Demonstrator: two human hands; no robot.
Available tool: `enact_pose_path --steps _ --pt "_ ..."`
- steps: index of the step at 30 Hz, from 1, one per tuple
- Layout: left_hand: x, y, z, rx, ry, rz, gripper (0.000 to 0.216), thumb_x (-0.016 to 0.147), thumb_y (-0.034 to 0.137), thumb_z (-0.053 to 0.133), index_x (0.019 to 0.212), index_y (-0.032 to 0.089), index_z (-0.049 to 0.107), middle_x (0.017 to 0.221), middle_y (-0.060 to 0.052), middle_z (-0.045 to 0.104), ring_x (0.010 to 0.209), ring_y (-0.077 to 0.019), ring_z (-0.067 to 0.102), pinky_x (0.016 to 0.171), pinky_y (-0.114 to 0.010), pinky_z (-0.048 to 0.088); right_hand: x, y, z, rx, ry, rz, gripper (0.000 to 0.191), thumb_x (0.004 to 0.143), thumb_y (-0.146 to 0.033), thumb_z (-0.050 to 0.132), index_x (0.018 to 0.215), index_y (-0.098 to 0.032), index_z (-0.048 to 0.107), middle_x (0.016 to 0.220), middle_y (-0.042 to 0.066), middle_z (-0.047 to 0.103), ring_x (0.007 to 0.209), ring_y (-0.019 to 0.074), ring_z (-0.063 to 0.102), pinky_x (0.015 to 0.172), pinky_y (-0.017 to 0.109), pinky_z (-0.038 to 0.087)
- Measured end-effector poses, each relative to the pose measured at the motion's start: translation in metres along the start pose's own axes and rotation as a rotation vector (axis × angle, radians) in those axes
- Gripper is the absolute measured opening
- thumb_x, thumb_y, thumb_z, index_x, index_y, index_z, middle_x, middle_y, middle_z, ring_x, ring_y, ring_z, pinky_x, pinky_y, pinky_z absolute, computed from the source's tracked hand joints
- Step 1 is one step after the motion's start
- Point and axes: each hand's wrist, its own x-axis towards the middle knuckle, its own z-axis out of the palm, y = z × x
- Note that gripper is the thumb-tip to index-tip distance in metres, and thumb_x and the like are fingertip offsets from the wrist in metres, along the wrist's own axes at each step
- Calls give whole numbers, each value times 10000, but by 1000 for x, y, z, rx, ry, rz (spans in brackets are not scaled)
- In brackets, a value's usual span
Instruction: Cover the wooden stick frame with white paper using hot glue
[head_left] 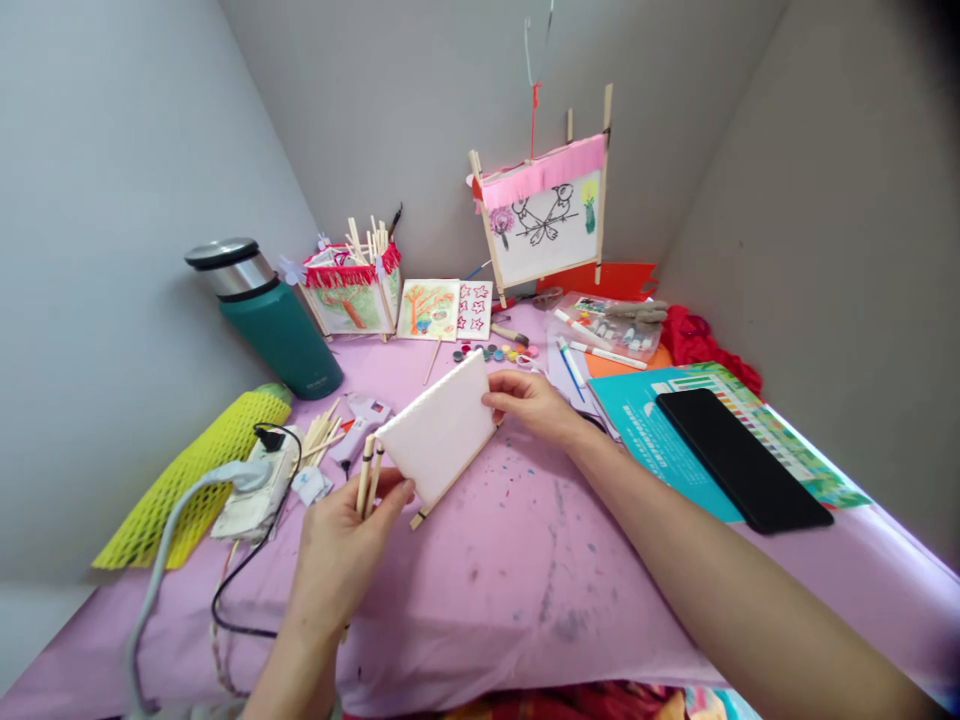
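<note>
A blank white paper panel (439,432) framed with wooden sticks is held above the pink table cover (510,570). My left hand (341,545) grips its lower left corner, fingers closed round the sticks (367,475) there. My right hand (529,400) pinches the panel's upper right edge. The panel is tilted, its white face toward me.
A green flask (274,320) stands at the back left beside a yellow foam net (202,465) and a power strip (259,485). Painted lantern panels (352,290), a hanging lantern (544,215), paint pots (495,352), markers (607,330) and a black phone (739,460) lie around.
</note>
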Motion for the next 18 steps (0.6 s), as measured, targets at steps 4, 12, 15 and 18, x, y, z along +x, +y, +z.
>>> enact_pose_path --steps 4,12,15,18 --pt "1 0 1 -15 0 -15 397 698 534 610 893 201 701 754 -28 718 391 -99 424 402 -244 309 -1 1 1 -6 4 1 178 722 -274 647 877 -188 670 812 -7 631 653 106 532 605 251 440" --pt "0 -1 0 -11 23 -79 482 653 578 637 944 199 698 741 -34 721 369 -101 415 377 -244 318 0 4 -2 -38 -15 -1 203 745 -286 644 919 -190 680 855 -3 659 615 90 543 605 241 466" --pt "0 2 0 -39 41 -108 544 597 614 657 941 194 693 724 -29 716 382 -110 428 385 -252 346 0 2 -8 -66 -32 -4 226 772 -303 621 955 -198 701 926 11 683 667 106 581 627 250 492" --pt "-1 5 1 -42 49 -127 585 552 637 663 926 188 691 713 -27 712 393 -112 426 403 -262 374 -1 1 -12 -93 -47 -7 226 774 -281 618 963 -213 721 975 16 699 785 139 613 648 249 503"
